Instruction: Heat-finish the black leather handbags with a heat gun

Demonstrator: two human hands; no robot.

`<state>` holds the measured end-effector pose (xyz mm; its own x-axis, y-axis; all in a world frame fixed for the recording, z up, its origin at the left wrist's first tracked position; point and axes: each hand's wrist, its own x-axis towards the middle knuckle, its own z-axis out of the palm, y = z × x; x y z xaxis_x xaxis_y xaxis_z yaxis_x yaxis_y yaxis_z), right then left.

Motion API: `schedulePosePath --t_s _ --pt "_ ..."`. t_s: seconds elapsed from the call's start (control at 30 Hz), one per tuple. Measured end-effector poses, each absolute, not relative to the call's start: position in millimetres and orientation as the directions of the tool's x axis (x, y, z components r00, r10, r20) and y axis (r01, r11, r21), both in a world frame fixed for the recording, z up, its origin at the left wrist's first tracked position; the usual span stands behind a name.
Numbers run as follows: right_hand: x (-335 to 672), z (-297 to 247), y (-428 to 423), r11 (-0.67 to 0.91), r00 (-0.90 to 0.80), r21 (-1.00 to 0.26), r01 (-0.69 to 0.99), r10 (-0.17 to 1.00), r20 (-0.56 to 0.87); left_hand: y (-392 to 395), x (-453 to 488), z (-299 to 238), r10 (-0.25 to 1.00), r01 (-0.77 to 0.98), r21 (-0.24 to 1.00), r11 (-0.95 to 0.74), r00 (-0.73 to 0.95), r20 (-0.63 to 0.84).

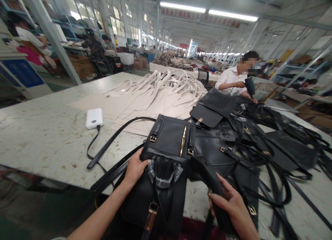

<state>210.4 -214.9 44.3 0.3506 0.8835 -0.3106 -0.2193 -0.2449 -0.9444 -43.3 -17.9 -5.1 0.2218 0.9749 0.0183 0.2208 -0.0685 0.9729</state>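
Note:
A black leather backpack with gold buckles and a gold zipper lies at the near edge of the worktable, its open top facing me with plastic-wrapped stuffing showing. My left hand grips the bag's left side at the opening, fingers closed on the leather. My right hand is wrapped around a black leather strap or flap at the bag's right.
More black bags and straps are piled to the right. Cream bag panels with handles lie spread at mid-table. A white power bank with a black cable sits left. A person in a white shirt works across the table.

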Motion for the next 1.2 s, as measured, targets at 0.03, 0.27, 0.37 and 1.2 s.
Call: schedulePosePath --t_s 0.03,0.27,0.37,1.2 --pt "214.2 47.8 -217.2 -0.237 0.384 -0.948 -0.215 0.872 -0.305 -18.1 -43.3 -6.4 0.977 0.223 0.972 -0.068 0.212 0.020" --pt "216.1 40.4 -255.7 -0.302 0.314 -0.943 -0.142 0.889 -0.332 -18.2 -43.1 -12.7 0.981 0.198 0.978 -0.067 0.191 0.029" --pt "203.9 29.4 -252.4 -0.334 0.240 -0.927 -0.172 0.898 -0.368 -20.2 -42.0 -11.2 0.979 0.169 0.983 -0.067 0.199 0.032" --pt "122.1 101.9 -136.0 -0.310 -0.136 -0.950 -0.031 0.943 -0.303 -41.6 -49.7 0.6 0.905 0.033 0.999 -0.015 0.426 0.000"
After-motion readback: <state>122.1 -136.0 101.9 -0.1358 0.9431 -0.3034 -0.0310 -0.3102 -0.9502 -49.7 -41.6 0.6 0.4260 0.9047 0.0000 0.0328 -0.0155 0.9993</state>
